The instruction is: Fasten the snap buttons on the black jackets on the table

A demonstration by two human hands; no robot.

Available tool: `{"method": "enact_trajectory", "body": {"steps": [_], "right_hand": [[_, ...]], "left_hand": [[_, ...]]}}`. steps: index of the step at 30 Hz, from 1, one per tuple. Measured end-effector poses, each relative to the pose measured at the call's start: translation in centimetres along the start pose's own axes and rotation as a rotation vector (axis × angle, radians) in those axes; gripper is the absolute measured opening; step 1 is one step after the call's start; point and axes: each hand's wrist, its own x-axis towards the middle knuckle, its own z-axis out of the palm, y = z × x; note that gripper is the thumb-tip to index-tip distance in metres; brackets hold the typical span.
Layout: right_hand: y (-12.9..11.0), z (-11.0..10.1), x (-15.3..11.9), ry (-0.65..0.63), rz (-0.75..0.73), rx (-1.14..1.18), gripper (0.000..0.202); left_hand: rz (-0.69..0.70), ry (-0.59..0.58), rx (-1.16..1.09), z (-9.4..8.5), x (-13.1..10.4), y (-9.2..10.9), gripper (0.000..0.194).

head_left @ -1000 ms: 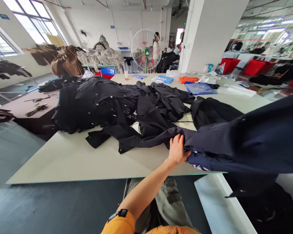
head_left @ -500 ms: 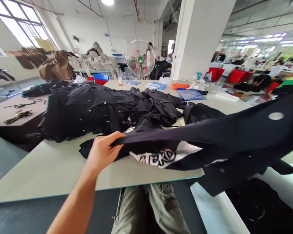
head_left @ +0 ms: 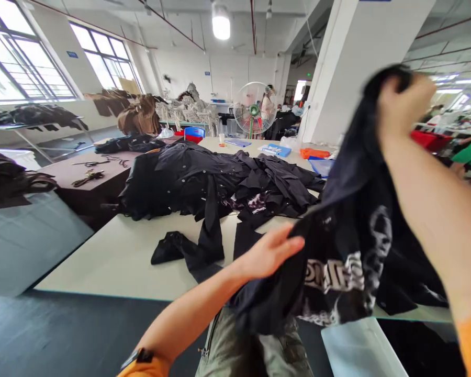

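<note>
Head view: holding a dark garment [head_left: 337, 246] right of center, with right hand [head_left: 405, 104] clenched at its top, left hand [head_left: 272, 252] pinching its edge; worktop [head_left: 113, 262] behind, white bin [head_left: 363, 348] with black contents [head_left: 419, 345] at lower right.

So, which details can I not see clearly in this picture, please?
Head view:
Right hand: blurred, fingers partly hidden by the held garment.
Print on it: folds and blur break the wording.
Pale container: cut by bottom edge.
Person behind: partly covered by fan.
</note>
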Motion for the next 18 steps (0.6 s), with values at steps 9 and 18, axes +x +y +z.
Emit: {"method": "enact_trajectory", "body": {"steps": [9, 18], "right_hand": [[-16.6, 7.9, -18.6, -0.474, -0.436, 0.599, 0.043], [-5.5, 19.8, -41.9, -0.924, 0.103, -0.065, 0.060]], "left_hand": [[0.309, 1.015, -0.717, -15.4, 2.0, -1.4, 0.018], [-0.152, 1.149, -0.722, -15.8, -4.9, -12.5, 0.018]]}}
